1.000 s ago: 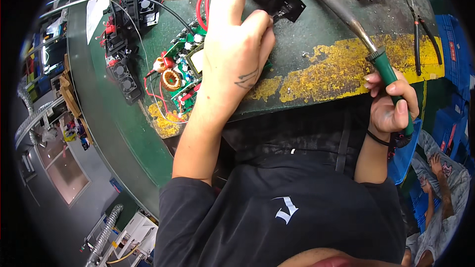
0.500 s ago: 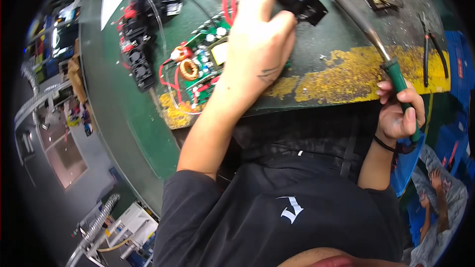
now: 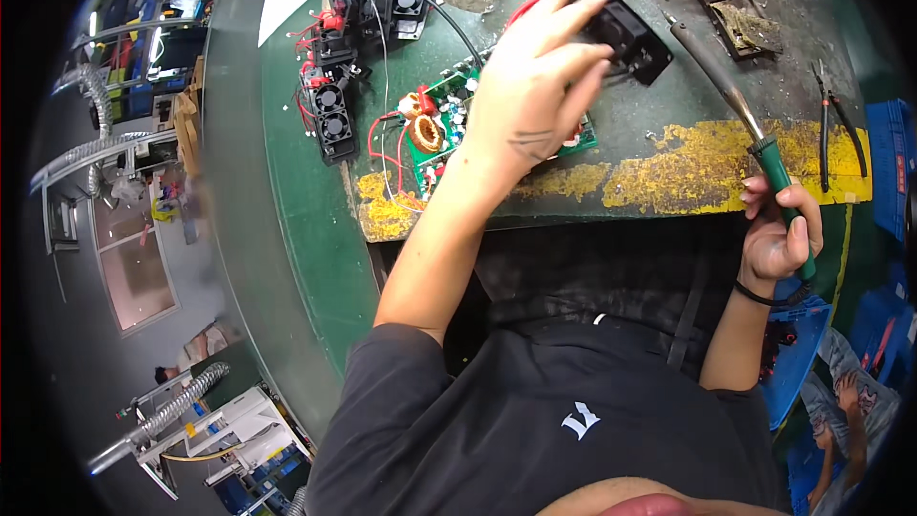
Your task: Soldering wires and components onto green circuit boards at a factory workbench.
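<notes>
Clearly, the right hand (image 3: 778, 241) is wrapped round a soldering iron (image 3: 714, 76) over the bench's (image 3: 707, 164) front edge.
The left hand (image 3: 535, 81) spreads its fingers over a black panel (image 3: 629, 31) farther back, whether gripping it cannot be told; a circuit board (image 3: 455, 113) lies near that edge.

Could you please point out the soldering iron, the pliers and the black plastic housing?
Soldering iron (image 3: 732, 95), head view: on its metal shaft.
Pliers (image 3: 825, 143), head view: on the left black handle.
Black plastic housing (image 3: 626, 27), head view: on its middle.
</notes>
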Available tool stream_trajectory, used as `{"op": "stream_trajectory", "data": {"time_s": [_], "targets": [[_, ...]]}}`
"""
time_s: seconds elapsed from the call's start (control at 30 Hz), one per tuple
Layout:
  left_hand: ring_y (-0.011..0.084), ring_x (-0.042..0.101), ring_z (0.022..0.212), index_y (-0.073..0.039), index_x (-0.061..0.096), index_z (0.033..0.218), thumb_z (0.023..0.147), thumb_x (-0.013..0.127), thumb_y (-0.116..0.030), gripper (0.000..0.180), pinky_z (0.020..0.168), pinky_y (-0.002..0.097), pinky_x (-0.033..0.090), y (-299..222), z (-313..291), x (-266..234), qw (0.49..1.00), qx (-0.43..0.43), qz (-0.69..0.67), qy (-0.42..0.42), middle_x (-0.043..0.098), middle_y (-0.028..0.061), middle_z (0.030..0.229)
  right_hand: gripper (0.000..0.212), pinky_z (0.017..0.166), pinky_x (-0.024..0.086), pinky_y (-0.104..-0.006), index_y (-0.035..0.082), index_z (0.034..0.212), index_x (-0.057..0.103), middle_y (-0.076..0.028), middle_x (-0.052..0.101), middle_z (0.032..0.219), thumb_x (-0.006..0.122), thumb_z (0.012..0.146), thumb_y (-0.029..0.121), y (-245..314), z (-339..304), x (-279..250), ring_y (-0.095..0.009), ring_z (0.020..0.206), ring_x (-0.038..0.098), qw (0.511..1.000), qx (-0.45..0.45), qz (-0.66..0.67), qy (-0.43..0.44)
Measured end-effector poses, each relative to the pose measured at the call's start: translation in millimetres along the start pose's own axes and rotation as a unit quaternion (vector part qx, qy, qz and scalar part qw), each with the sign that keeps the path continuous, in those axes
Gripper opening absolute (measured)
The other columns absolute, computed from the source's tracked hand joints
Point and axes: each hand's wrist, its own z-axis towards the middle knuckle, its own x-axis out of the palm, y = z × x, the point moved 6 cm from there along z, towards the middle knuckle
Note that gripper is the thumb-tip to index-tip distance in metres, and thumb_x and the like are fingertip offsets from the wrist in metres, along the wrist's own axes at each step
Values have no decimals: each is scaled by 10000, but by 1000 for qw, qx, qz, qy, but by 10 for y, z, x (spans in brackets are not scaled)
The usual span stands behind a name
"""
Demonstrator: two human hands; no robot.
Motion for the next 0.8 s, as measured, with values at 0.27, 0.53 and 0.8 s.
{"op": "stream_trajectory", "data": {"time_s": [0.27, 0.53, 0.8], "targets": [[280, 651, 1053, 72, 593, 1193, 936, 728, -194, 394, 921, 369, 544, 1227, -570, -613, 832, -433, -192, -288, 645, 180, 1123, 360, 572, 475, -314, -1, 1024, 616, -286, 690, 908, 458, 942, 312, 16, 18, 48, -283, 676, 637, 1000, -5, 12, -1], [241, 663, 1132, -2, 616, 1221, 986, 691, -182, 305, 930, 421, 563, 1170, -586, -565, 740, -419, -436, -294, 695, 131, 1169, 363, 573, 487, -326, -10, 1022, 618, -295, 691, 918, 463, 931, 305, 22, -5, 12, -284, 666, 640, 1000, -2, 8, -2], [210, 673, 842, -71, 793, 976, 815, 790, -76, 161, 761, 308, 529, 137, -153, -363, 985, -105, -99, -93, 712, 84, 879, 369, 578, 492, -328, -19, 1021, 612, -301, 691, 917, 461, 926, 304, 10, 27, -18, -289, 664, 641, 1000, -2, 0, 0]]}}
